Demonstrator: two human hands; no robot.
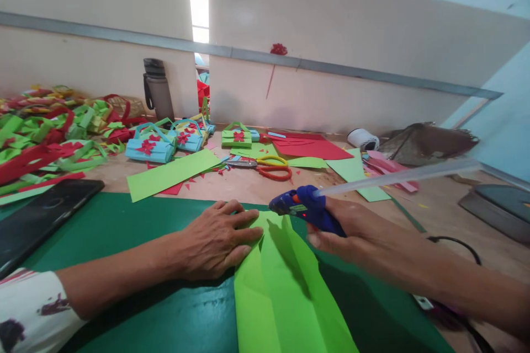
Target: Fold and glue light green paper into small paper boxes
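Close to the far edge of the smooth dark green mat (165, 309), midway along it, the left hand (217, 240) lies palm down on the far end of a long, creased sheet of lime-green paper (285, 298), its fingers a little spread and pressing the left side of the sheet rather than pinching it. Opposite, the right hand (343, 231) has its fingers wrapped around the grip of a dark blue plastic glue gun (308, 209), from whose back a long translucent glue stick (393, 176) juts out. Positioning the nozzle at the folded far end seems to be the step in hand; whether it touches the paper, I cannot tell, nor is any glue plain to see. Laying glue there would call for a steady nozzle along the fold, the paper held still and the left fingertips clear of the hot tip. From that end the sheet runs to the mat's near edge, widening as it comes. Lengthwise creases divide it into panels, the right side bulges up with a wavy outline, and a long dark shadow falls across the middle.
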